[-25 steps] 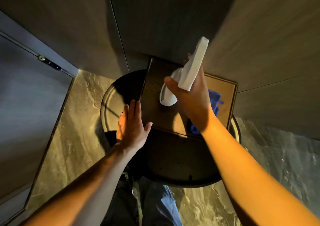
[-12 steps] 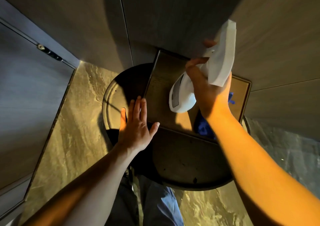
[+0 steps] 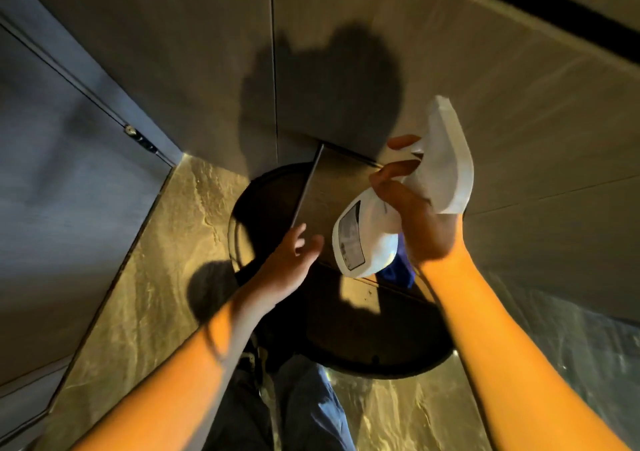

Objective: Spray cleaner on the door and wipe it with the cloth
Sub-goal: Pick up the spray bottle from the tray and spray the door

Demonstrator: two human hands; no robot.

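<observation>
My right hand (image 3: 412, 215) grips a white spray bottle (image 3: 367, 239) by its neck, held in the air above the table with the white trigger head (image 3: 446, 163) pointing up toward the wall panels. A blue cloth (image 3: 398, 270) lies crumpled on the square wooden tray (image 3: 322, 187), mostly hidden behind the bottle and my wrist. My left hand (image 3: 291, 263) hovers over the tray's near left corner, fingers loosely apart, holding nothing. The grey door (image 3: 62, 160) with a small latch stands at the left.
A round dark table (image 3: 374, 340) carries the tray, pushed against wood-grain wall panels (image 3: 207, 52) ahead and to the right. Stone floor (image 3: 166, 250) shows at the left and below. My blue trousers (image 3: 304, 405) are visible under the table edge.
My right hand has raised the spray bottle up and to the right. My left hand has lifted off the table and tray edge and curled slightly. The view has tilted upward.
</observation>
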